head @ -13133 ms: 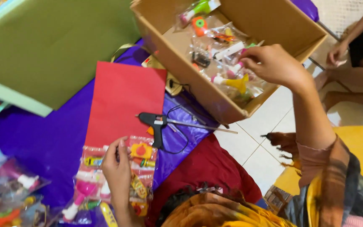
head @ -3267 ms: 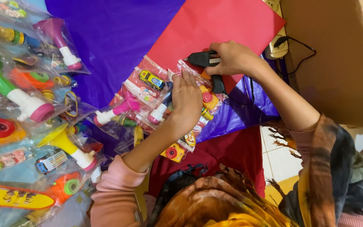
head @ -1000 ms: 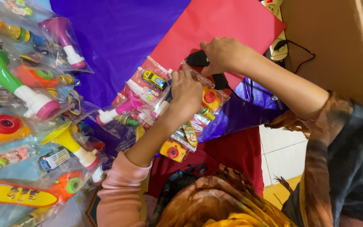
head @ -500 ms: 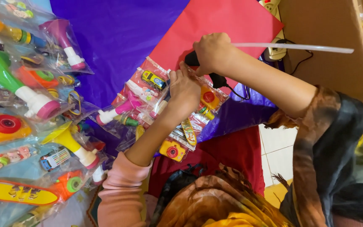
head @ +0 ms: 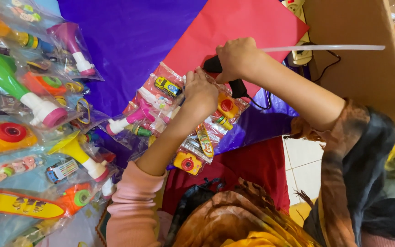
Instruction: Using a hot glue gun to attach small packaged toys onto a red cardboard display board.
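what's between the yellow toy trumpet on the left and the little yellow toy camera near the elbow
In the head view, the left forearm in a pink sleeve crosses between the yellow trumpet and the yellow toy camera.

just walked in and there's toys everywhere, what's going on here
A person sits over a spread of bagged toys. Their right hand grips a black glue gun with a long clear glue stick poking out the back, its nozzle down at a strip of toy packets. Their left hand presses on that strip, which lies partly on a red sheet over purple sheets. More bagged toys lie on one side and a cardboard box stands on the other.
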